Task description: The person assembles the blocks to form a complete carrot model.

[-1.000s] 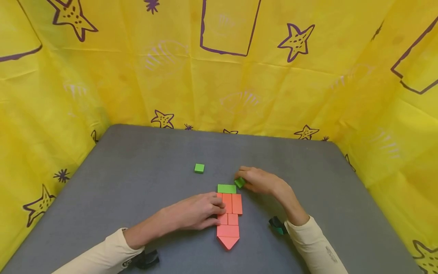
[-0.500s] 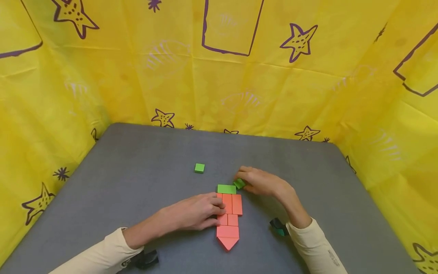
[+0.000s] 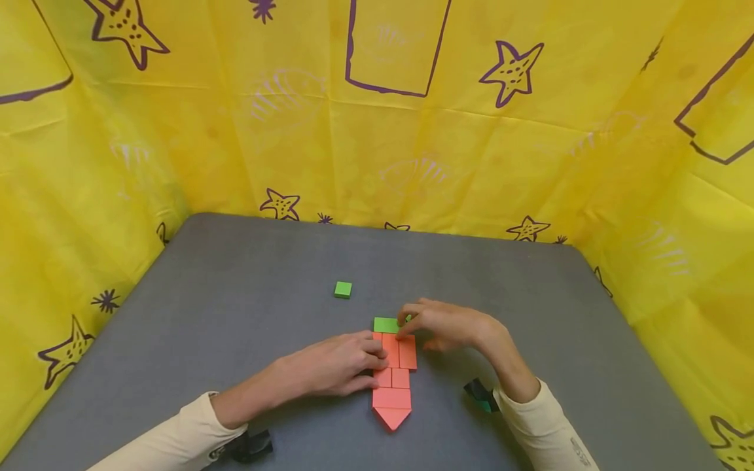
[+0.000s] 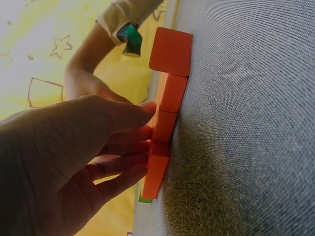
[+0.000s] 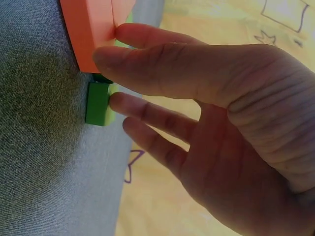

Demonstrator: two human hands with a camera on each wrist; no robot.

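Note:
Flat orange blocks form a figure on the grey table, with an orange triangle block at its near end. A long green block lies along the far end. My left hand rests its fingertips on the left side of the orange blocks. My right hand reaches over the far right corner; its index finger and thumb touch the orange blocks. In the right wrist view, a small green block stands beside the orange ones, a fingertip against it. The head view hides most of that block behind the hand.
A loose green block lies beyond the figure, to the left. Yellow patterned cloth surrounds the grey table at the back and sides. Dark straps hang at both wrists.
My right hand has let go of the small green block beside the long one and moved nearer and left, over the orange blocks' far corner. My left hand has stayed in place.

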